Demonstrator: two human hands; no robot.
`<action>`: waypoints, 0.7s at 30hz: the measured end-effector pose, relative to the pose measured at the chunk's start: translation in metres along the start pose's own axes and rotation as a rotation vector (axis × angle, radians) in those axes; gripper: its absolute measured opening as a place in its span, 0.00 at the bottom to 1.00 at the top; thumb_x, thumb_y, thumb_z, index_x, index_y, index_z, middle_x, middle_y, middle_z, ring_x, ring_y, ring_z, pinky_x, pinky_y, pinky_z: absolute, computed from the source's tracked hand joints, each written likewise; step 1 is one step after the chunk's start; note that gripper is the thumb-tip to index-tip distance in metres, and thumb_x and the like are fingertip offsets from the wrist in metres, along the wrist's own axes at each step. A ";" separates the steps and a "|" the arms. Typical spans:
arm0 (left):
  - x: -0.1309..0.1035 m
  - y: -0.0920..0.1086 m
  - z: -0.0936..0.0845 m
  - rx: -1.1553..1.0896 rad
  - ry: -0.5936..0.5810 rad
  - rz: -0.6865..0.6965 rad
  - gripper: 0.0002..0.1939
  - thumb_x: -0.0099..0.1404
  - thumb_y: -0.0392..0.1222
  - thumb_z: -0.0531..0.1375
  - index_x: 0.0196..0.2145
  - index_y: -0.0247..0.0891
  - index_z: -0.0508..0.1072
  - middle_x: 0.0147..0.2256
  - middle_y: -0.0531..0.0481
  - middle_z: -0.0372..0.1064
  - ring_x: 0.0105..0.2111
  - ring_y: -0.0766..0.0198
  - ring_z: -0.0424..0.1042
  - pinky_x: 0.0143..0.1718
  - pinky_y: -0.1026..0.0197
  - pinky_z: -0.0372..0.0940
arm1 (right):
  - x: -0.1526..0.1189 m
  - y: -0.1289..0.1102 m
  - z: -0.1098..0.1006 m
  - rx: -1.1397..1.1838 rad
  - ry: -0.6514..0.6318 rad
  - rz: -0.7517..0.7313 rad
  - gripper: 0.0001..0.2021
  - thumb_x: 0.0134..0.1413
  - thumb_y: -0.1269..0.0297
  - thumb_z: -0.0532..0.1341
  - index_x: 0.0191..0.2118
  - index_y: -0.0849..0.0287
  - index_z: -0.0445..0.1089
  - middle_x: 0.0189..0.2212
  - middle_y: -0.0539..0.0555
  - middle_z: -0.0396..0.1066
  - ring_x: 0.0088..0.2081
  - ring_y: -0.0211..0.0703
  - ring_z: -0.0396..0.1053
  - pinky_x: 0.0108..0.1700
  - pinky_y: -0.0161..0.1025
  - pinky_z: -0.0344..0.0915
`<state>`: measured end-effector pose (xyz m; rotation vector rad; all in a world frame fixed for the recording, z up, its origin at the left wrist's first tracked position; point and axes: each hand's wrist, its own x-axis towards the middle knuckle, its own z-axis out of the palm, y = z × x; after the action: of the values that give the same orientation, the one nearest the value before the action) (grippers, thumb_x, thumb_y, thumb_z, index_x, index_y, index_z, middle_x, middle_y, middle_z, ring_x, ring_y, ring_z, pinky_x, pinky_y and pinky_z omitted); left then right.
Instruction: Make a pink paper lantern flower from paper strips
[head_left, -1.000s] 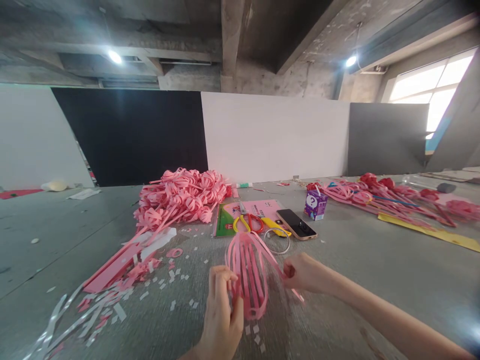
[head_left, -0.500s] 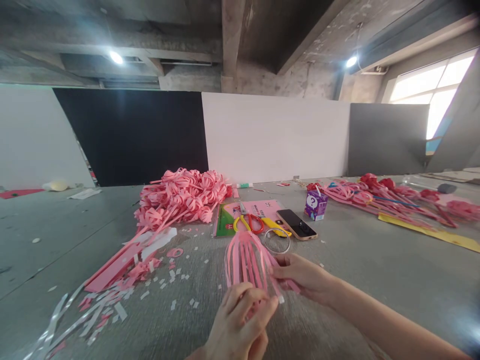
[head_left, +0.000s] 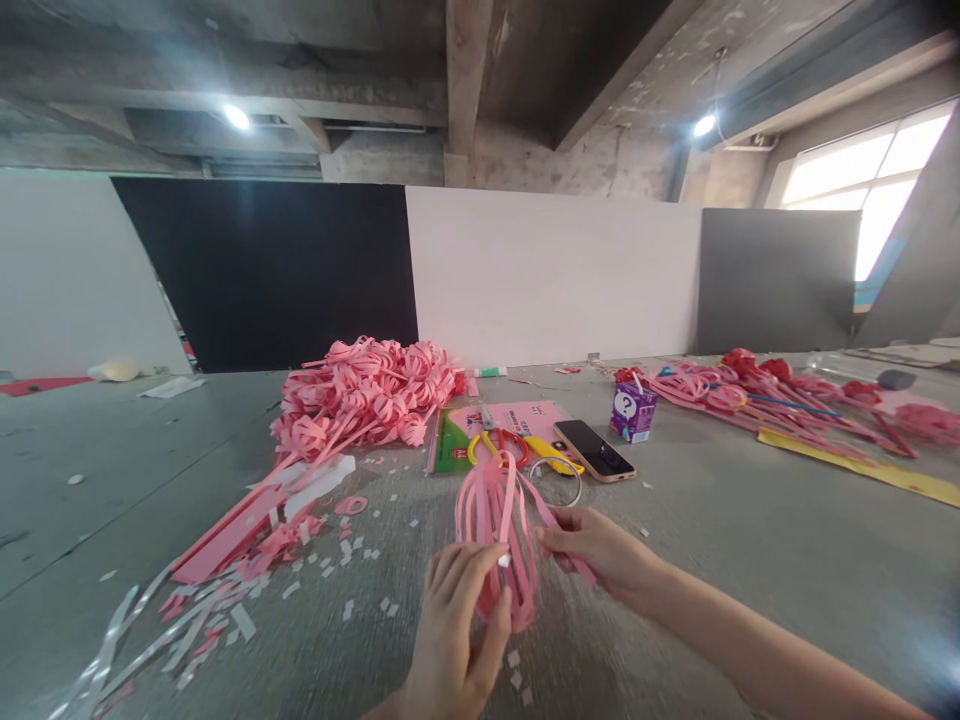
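A bundle of cut pink paper strips (head_left: 489, 510) fans out and curves into loops in front of me. My left hand (head_left: 457, 625) is around its near left side, with paper between the thumb and fingers. One strip arches over the bundle, its small white end at my left index fingertip. My right hand (head_left: 600, 550) pinches a separate-looking pink strip (head_left: 546, 512) at the bundle's right edge; its tail sticks out below the fingers. Just beyond lie scissors (head_left: 512, 447) with red and yellow handles, a yellow cutter (head_left: 553, 457) and a roll of clear tape (head_left: 556, 483).
A pink and green booklet (head_left: 450, 445) lies under the scissors, beside a phone (head_left: 596, 450) and a purple drink carton (head_left: 632, 412). Pink paper flowers (head_left: 367, 390) are heaped at left, more (head_left: 705, 390) at right. Paper scraps (head_left: 225, 620) litter the left; a yellow strip (head_left: 862, 465) lies right.
My left hand has shifted slightly left and its thumb has spread from the fingers. One strip now bends up and over the bundle. The right hand has barely moved.
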<state>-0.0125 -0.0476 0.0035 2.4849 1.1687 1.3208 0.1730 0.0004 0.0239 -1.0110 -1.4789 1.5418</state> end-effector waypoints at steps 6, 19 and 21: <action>0.004 -0.008 0.004 0.006 0.099 -0.173 0.10 0.63 0.34 0.48 0.41 0.41 0.64 0.34 0.50 0.66 0.36 0.61 0.64 0.39 0.57 0.58 | 0.007 0.015 -0.013 -0.552 0.216 -0.040 0.16 0.35 0.57 0.65 0.29 0.62 0.63 0.23 0.48 0.61 0.24 0.34 0.59 0.25 0.31 0.55; 0.000 -0.004 0.004 0.136 0.061 -0.015 0.12 0.59 0.31 0.53 0.41 0.40 0.60 0.32 0.51 0.67 0.36 0.61 0.63 0.36 0.59 0.56 | -0.023 -0.018 0.024 -1.152 0.127 -0.852 0.11 0.53 0.71 0.53 0.42 0.55 0.63 0.44 0.56 0.62 0.48 0.47 0.56 0.50 0.49 0.54; 0.000 -0.003 0.004 0.136 0.072 -0.008 0.13 0.59 0.31 0.53 0.42 0.40 0.60 0.32 0.51 0.67 0.36 0.60 0.63 0.37 0.59 0.57 | -0.021 -0.014 0.026 -1.140 0.091 -0.837 0.07 0.53 0.72 0.53 0.38 0.57 0.65 0.37 0.53 0.67 0.45 0.44 0.59 0.50 0.48 0.52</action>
<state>-0.0115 -0.0439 0.0000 2.5405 1.3260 1.3842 0.1574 -0.0287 0.0387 -0.7858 -2.3248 -0.0184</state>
